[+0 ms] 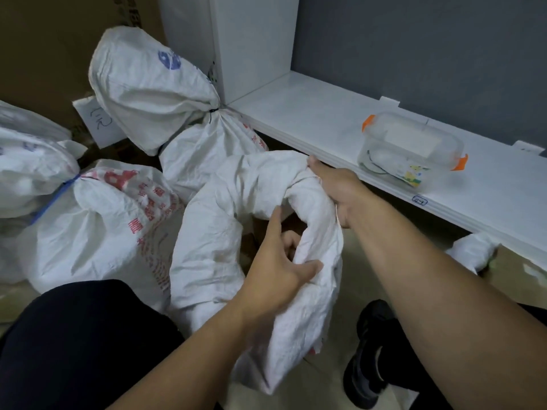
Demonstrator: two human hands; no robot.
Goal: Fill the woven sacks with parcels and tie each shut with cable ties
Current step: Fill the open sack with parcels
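Sack (254, 202) on floor, mouth rolled open | left hand (278, 261) grips near rim, right hand (334, 190) grips far rim | step: opening to fill, I'd guess | next: parcels in

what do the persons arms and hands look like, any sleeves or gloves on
Both forearms are bare, with no sleeves in view. The left hand and right hand wear no gloves, and no rings, watch or wristbands show.

Both hands (340, 190) grip open, seemingly empty sack (207, 232).
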